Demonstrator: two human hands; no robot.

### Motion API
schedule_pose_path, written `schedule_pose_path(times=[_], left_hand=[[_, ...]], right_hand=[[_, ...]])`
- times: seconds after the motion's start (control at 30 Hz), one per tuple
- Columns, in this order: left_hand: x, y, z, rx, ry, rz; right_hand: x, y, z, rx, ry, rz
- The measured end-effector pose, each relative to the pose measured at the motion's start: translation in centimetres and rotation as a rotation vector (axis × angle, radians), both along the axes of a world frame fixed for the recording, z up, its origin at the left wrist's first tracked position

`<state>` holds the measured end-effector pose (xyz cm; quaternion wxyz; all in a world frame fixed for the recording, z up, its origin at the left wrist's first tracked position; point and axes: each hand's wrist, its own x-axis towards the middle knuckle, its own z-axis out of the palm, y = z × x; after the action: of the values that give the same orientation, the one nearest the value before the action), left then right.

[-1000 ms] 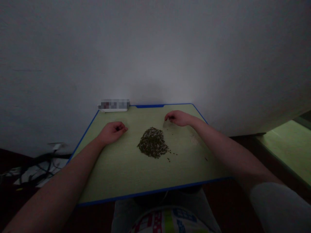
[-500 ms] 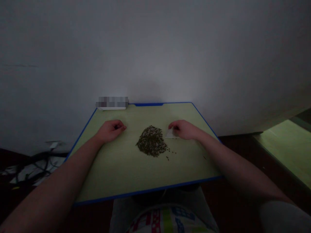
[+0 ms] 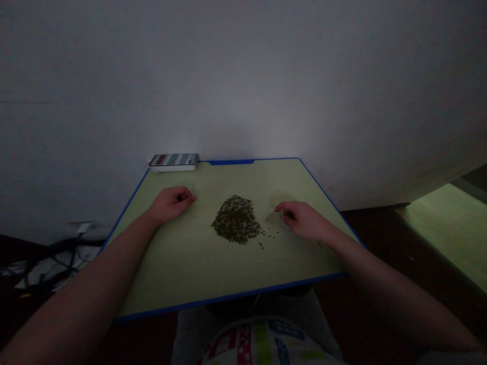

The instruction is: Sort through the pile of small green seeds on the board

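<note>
A loose heap of small dark brown grains (image 3: 236,220), like seeds or peppercorns, lies mid-table, with several strays at its right edge. To the left of it my left hand (image 3: 173,204) rests on the table, fingers curled and thumb against the index finger; whatever is inside, if anything, is hidden. On the heap's other side, my right hand (image 3: 302,219) pinches a small see-through, thin piece (image 3: 274,218), perhaps plastic or mesh. Its near end points at the grains, apart from the heap, and its outline is faint.
The pale table (image 3: 182,268) has a blue rim. A phone (image 3: 174,159) lies on a white box (image 3: 177,168) in the back left corner, by the grey wall (image 3: 243,76). Dark cables (image 3: 68,251) hang left of the table. A tiny dark bit lies near my right wrist.
My right hand has moved right and slightly nearer to me, carrying the see-through piece away from the heap. My left hand and the grains look the same.
</note>
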<state>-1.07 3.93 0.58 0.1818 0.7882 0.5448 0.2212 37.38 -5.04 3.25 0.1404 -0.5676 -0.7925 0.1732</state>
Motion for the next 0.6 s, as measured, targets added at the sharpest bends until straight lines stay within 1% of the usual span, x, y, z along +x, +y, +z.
schedule_pose_path(times=[0.2,0.3,0.37,0.43,0.5,0.6], left_hand=[[0.0,0.1,-0.2,-0.012,-0.010,-0.003],[0.0,0.1,-0.1,-0.022,-0.004,-0.001],[0.0,0.1,0.0,-0.023,0.007,0.007],[0.0,0.1,0.0,-0.020,0.012,0.017],[0.0,0.0,-0.1,-0.023,0.003,0.018],[0.0,0.0,-0.2,-0.026,-0.008,0.022]], right_hand=[[1.6,-2.1,-0.2,0.016,0.203,-0.204],[1.6,-3.4,-0.8,-0.001,0.264,-0.230],[1.3,-3.9,-1.1,-0.008,0.233,-0.226],[1.0,-3.8,-1.2,-0.003,0.170,-0.223],[1.2,-3.2,-1.0,0.013,0.103,-0.235],[2.2,-1.8,-0.5,0.046,0.021,-0.299]])
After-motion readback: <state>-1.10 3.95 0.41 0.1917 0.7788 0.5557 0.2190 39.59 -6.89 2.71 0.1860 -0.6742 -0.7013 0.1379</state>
